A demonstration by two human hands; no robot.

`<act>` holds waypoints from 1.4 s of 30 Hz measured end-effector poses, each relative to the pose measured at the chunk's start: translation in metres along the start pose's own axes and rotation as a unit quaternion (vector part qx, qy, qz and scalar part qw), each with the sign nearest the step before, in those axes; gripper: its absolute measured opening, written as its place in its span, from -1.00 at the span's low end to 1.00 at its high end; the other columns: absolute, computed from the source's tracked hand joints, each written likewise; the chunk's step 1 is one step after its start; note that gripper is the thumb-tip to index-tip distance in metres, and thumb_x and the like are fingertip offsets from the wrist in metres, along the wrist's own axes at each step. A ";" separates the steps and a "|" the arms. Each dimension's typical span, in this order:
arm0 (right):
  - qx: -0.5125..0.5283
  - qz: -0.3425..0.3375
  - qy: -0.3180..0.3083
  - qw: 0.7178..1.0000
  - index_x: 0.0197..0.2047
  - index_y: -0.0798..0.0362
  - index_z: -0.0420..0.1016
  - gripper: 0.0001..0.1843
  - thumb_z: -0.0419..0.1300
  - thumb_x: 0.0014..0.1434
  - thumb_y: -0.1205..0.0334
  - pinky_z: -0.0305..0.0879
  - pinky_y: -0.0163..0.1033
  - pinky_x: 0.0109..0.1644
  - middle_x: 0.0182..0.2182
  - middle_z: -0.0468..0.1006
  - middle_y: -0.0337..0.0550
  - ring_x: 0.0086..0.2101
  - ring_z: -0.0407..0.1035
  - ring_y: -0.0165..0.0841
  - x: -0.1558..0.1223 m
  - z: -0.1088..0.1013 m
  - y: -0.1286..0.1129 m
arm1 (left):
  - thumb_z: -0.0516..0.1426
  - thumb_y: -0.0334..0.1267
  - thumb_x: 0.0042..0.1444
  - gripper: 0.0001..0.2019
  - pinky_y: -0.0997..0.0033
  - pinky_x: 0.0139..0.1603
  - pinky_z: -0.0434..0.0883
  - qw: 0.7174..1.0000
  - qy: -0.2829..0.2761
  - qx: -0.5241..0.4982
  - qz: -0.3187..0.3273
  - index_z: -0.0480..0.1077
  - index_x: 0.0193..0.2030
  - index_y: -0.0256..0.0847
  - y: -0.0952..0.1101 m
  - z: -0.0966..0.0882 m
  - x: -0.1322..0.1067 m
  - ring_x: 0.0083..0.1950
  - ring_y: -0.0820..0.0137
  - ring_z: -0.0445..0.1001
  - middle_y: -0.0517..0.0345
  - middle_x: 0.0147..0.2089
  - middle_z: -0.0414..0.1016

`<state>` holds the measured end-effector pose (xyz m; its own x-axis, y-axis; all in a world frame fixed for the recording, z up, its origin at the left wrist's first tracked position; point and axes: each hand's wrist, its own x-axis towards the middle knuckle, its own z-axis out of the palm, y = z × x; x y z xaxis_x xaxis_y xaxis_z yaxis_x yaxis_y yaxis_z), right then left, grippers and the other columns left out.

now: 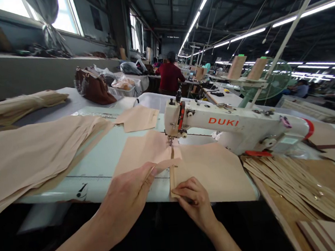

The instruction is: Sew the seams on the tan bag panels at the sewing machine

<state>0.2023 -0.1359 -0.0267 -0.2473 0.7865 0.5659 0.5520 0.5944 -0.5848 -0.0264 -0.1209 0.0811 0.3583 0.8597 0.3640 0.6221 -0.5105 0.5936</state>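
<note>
Two beige fabric panels lie under the sewing machine (pixel 204 122), meeting at its presser foot (pixel 171 141). My left hand (pixel 132 192) is closed on the near edge of the left panel (pixel 140 150), lifting and folding it back. My right hand (pixel 193 196) pinches the near end of a narrow beige strip (pixel 174 176), which looks like zipper tape, at the table's front edge. A small metal piece like a zipper slider (pixel 175 165) sits on the strip between my hands. The right panel (pixel 213 168) lies flat beside it.
Stacked beige panels (pixel 36 150) lie at left, with a loose piece (pixel 140 118) behind. Several beige strips (pixel 300 187) cover a wooden board at right. Thread cones (pixel 237 67) stand behind the machine. A brown bag (pixel 92 85) and a person in red (pixel 170 76) are farther back.
</note>
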 end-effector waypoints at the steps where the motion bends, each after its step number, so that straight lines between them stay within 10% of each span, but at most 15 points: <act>1: -0.002 -0.005 -0.004 1.000 -0.07 -0.08 0.62 -0.76 0.21 0.26 0.36 0.33 -0.12 -0.15 -0.24 0.59 -0.15 -0.21 0.36 -0.27 0.000 0.000 0.001 | -0.18 -0.03 0.46 -0.58 0.44 -0.30 0.38 1.000 0.000 0.007 0.000 0.34 -0.31 -0.12 -0.001 0.001 0.000 -0.39 0.37 0.50 0.25 -0.40 0.49; 6: -0.023 -0.038 -0.017 0.999 -0.04 -0.06 0.59 -0.74 0.22 0.26 0.40 0.30 -0.11 -0.13 -0.20 0.59 -0.17 -0.20 0.31 -0.28 -0.002 0.000 0.005 | -0.19 -0.11 0.47 -0.62 0.42 -0.22 0.43 0.999 -0.030 0.038 0.020 0.37 -0.23 -0.13 -0.006 0.003 -0.003 -0.30 0.36 0.54 0.21 -0.34 0.52; 11: -0.077 -0.078 -0.016 0.994 -0.13 -0.01 0.56 -0.85 0.19 0.30 0.36 0.25 -0.09 -0.13 -0.25 0.57 -0.15 -0.17 0.28 -0.25 -0.011 0.001 0.007 | -0.11 -0.49 0.34 -0.66 0.35 0.31 0.32 0.972 -0.061 0.059 0.220 0.33 0.11 -0.16 -0.015 0.023 -0.013 0.13 0.42 0.50 0.16 0.07 0.56; 20: -0.075 -0.096 0.023 0.992 -0.37 0.07 0.45 -0.76 0.09 0.32 0.44 0.21 -0.06 -0.11 -0.24 0.57 -0.12 -0.15 0.28 -0.24 -0.021 0.009 0.009 | -0.08 -0.66 0.09 -0.59 0.33 0.42 0.20 0.943 -0.019 0.166 0.288 0.40 -0.07 -0.20 -0.037 0.070 -0.040 0.28 0.41 0.38 0.11 0.18 0.51; 37: -0.058 -0.054 0.002 0.997 -0.33 0.03 0.48 -0.78 0.12 0.22 0.53 0.29 -0.08 -0.09 -0.28 0.57 -0.16 -0.16 0.33 -0.24 -0.018 0.000 -0.001 | -0.09 -0.65 0.12 -0.48 0.38 0.34 0.30 0.945 -0.045 0.179 0.271 0.40 0.11 -0.15 -0.043 0.078 -0.042 0.23 0.42 0.43 0.19 0.23 0.48; 42: -0.015 0.027 0.029 0.999 -0.14 -0.01 0.47 -0.64 -0.02 0.23 0.58 0.38 -0.21 -0.07 -0.20 0.54 -0.16 -0.15 0.38 -0.34 0.000 -0.031 -0.015 | 0.22 -0.14 0.19 -0.50 0.26 0.25 0.41 0.939 -0.078 0.197 0.270 0.33 0.24 -0.22 -0.029 0.062 -0.039 0.22 0.19 0.44 0.02 0.26 0.45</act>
<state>0.2185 -0.1502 -0.0002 -0.1701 0.8053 0.5680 0.5874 0.5456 -0.5977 -0.0154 -0.1390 0.0051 0.7733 0.4851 0.4084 0.5198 -0.8538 0.0299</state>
